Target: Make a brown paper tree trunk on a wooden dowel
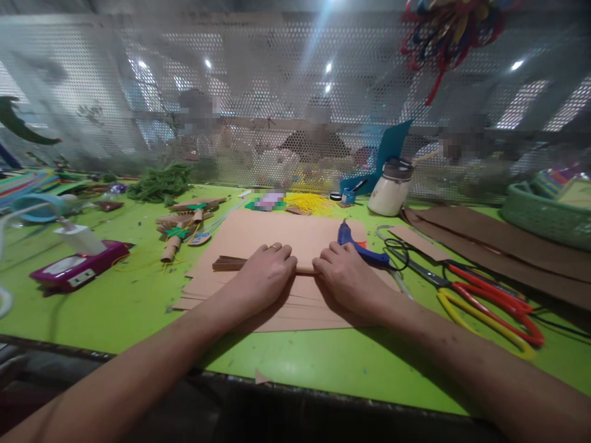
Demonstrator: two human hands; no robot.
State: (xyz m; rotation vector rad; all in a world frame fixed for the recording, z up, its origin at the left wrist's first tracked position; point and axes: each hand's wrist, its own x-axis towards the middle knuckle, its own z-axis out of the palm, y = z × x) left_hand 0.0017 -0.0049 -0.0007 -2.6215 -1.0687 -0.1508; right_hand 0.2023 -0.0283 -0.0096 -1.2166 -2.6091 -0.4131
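Note:
Both my hands rest on a stack of tan paper sheets [258, 237] on the green table [124, 301]. My left hand [265, 274] is closed, fingers curled over a rolled or folded strip of brown paper [228, 264] whose fringed end sticks out to the left. My right hand [344, 277] is closed on the same strip from the right side. A ring shows on a finger of my left hand. A blue glue gun [357, 246] lies just beyond my right hand.
Red-handled scissors [494, 295] and yellow-handled scissors [480, 317] lie at right beside long brown paper strips [498, 243]. A green basket [545, 215], a cream jar [390, 191], green yarn [159, 183], paper figures [182, 231] and a purple device [78, 264] surround the sheets. People sit behind a mesh screen [277, 92].

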